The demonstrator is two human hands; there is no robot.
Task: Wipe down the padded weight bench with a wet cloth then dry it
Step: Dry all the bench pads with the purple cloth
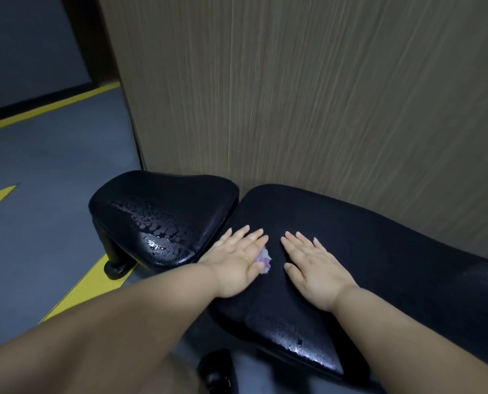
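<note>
Now, left hand (237,258) atop cloth (264,259) on bench (379,237)

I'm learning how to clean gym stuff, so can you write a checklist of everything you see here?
Surface: long pad, black, wet sheen near its front edge.
Job's things: seat pad beaded with water drops; cloth mostly hidden under the left hand.
Clutter: nothing seen.
Grippers: left hand flat, pressing the cloth onto the long pad; right hand flat on the pad.
Cables: nothing seen.
Surroundings: wood-grain wall; grey floor with yellow lines; black shoe.
</note>
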